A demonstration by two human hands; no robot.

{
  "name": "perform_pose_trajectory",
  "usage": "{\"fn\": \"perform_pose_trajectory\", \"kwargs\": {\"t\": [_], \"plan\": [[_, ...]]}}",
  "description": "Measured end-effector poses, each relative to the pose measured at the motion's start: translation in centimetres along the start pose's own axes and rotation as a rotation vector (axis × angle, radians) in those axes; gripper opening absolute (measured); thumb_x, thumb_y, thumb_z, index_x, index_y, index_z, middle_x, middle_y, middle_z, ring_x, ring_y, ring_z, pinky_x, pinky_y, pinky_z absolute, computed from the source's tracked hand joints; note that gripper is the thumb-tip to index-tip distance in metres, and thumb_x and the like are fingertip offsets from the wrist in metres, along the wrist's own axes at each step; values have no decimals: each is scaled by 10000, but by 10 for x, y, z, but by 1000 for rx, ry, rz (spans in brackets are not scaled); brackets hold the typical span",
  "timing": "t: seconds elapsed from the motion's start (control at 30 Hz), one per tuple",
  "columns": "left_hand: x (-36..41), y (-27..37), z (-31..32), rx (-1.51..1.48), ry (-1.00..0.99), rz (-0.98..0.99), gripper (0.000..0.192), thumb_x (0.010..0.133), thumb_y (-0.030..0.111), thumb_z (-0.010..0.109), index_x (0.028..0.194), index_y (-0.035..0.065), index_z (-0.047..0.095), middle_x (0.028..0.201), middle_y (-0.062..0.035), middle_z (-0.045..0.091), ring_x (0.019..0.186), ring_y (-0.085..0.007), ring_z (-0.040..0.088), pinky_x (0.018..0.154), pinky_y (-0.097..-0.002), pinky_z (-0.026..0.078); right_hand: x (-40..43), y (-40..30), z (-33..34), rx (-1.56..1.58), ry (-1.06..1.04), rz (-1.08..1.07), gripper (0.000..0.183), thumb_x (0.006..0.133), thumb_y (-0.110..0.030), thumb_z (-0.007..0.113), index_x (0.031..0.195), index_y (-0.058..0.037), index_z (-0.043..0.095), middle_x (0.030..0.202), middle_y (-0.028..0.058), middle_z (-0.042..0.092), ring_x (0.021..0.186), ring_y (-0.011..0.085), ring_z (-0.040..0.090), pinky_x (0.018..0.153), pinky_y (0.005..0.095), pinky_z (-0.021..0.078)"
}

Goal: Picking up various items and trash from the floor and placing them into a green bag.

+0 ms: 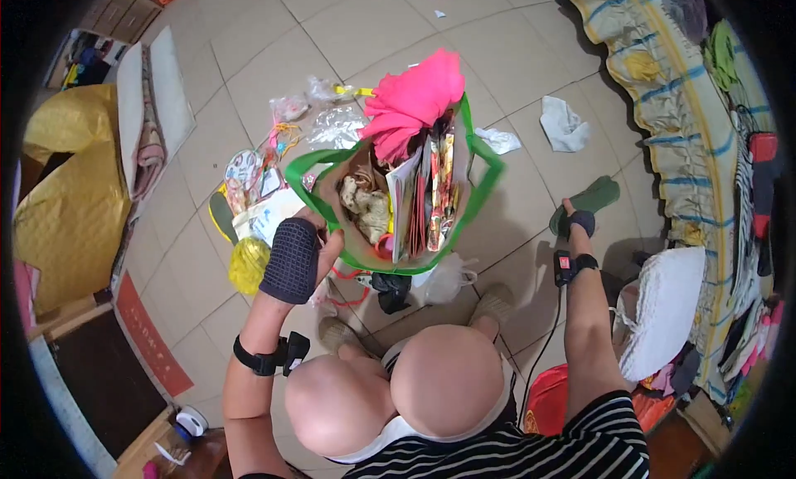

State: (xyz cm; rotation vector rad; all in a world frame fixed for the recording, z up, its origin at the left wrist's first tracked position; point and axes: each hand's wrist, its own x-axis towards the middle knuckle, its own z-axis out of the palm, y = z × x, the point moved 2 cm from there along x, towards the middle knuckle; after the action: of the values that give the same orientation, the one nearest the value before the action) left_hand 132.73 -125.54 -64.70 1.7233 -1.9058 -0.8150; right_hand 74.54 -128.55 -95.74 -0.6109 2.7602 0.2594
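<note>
My left hand (301, 255), in a dark fingerless glove, grips the near left rim of an open bag with green trim (390, 269). The bag holds bright pink cloth (413, 99), papers or booklets (403, 199), red patterned packets (443, 186) and a pale knobbly item (367, 208). Off to the right, my right hand (579, 221), gloved alike, holds a green insole (594, 198) with the thumb on top; its fingers beneath are mostly hidden. Another green insole with a yellow edge (221, 216) lies on the floor left of the bag.
Around the bag lie clear plastic wrappers (336, 127), a yellow bundle (250, 266), a black plastic bag (392, 292) and white crumpled tissue (563, 124). A striped, ruffled cloth (678, 130) edges the right side. Folded padding (152, 106) and a gold quilted item (74, 211) stand left.
</note>
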Motion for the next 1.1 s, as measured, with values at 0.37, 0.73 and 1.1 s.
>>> {"fn": "perform_pose_trajectory", "kwargs": {"t": [0.37, 0.73, 1.1], "plan": [[5, 15, 0, 153, -59, -53, 372, 813, 264, 687, 609, -14, 548, 531, -190, 501, 478, -338, 498, 490, -406, 396, -57, 16, -37, 1078, -404, -63, 482, 775, -193, 766, 1154, 17, 555, 1072, 109, 636, 907, 253, 607, 813, 384, 489], [25, 70, -4, -229, -355, 336, 121, 857, 107, 589, 880, -10, 608, 817, -145, 617, 732, -294, 606, 665, -353, 490, -295, -39, -259, 1680, -1576, -1175, 357, 857, -239, 621, 1126, -26, 524, 1045, 153, 609, 925, 318, 615, 922, 469, 449], [47, 67, 106, 270, -365, 536, 274, 773, 163, 599, 1032, 83, 641, 1180, -120, 571, 1093, -234, 535, 903, -384, 431, -412, -128, -273, 1097, -386, -1126, 336, 946, -214, 554, 1161, 44, 559, 1126, 133, 601, 1000, 213, 566, 871, 348, 436]]}}
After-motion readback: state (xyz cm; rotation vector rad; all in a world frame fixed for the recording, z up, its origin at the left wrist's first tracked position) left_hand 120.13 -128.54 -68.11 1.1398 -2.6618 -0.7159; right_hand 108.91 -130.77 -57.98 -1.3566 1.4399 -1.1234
